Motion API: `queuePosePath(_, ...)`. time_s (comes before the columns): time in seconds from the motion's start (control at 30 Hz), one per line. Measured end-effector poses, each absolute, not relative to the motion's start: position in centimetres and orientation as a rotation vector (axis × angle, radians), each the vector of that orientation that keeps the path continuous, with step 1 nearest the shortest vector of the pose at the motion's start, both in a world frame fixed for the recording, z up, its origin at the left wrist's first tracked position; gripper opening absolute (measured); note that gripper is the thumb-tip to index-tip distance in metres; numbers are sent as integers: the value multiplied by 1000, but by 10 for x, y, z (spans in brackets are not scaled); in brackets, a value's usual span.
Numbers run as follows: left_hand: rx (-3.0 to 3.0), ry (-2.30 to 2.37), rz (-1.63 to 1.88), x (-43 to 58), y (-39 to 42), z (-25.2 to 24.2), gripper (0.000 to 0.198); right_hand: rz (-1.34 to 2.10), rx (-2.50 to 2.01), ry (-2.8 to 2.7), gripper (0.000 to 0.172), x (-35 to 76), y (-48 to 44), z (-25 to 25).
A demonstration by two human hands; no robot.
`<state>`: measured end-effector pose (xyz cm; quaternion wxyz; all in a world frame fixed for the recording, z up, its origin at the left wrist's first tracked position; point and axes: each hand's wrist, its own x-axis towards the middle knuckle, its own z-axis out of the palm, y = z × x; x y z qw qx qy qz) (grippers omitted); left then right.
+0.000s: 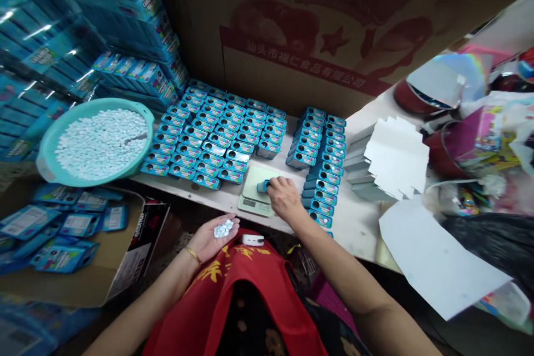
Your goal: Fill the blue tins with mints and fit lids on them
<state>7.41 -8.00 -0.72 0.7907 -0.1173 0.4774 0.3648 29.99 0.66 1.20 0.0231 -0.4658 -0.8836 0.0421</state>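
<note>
My left hand (214, 236) is palm up and cupped, with a small heap of pale blue candies (223, 228) in it. The fingers of my right hand (284, 196) are closed on a small blue candy box (262, 186), which is at the plate of a pale green kitchen scale (255, 200). The scale's display is too small to read. Part of the box is hidden by my fingers. Just beyond the scale stand rows of similar blue candy boxes (212, 147), upright and packed side by side, with another group (319, 175) to the right.
A turquoise basin (44, 164) of pale candies, with a scoop in it, stands at the left. Below is an open carton (100, 283) of flat blue packs. Stacked white cardboard (396, 150) and a loose white sheet (434, 261) lie right. A large carton (267, 22) stands behind.
</note>
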Motion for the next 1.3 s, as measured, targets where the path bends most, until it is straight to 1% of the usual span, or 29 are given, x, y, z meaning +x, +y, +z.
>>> queuePosePath(0.1,-243,1017,798,75,-81,-6,21,182,-1458,-2736,15,283,0,6)
queuePosePath(0.17,-258,1028,811,72,-83,-5,22,234,-1517,-2642,15,288,-3,3)
queuePosePath(0.27,-299,1065,843,63,-86,-6,24,320,-1613,-2386,24,317,-8,1)
queuePosePath(0.4,-338,1096,875,53,-89,-11,25,393,-1699,-2102,25,357,-15,-5)
queuePosePath(0.5,-344,1089,880,49,-89,-13,23,447,-1692,-2061,25,367,-19,-11)
queuePosePath(0.63,-333,1088,883,52,-86,-12,23,553,-1664,-2054,34,362,-20,-20)
queuePosePath(0.83,-345,1078,892,57,-83,-10,25,798,-1634,-1915,44,352,-16,-39)
queuePosePath(1.07,-364,1054,895,59,-83,-11,18,1052,-1578,-1751,49,345,-12,-61)
queuePosePath(1.17,-374,1054,887,61,-82,-9,17,1118,-1548,-1704,49,342,-8,-71)
queuePosePath(1.3,-353,1030,872,67,-75,-15,16,1155,-1475,-1780,37,334,-3,-66)
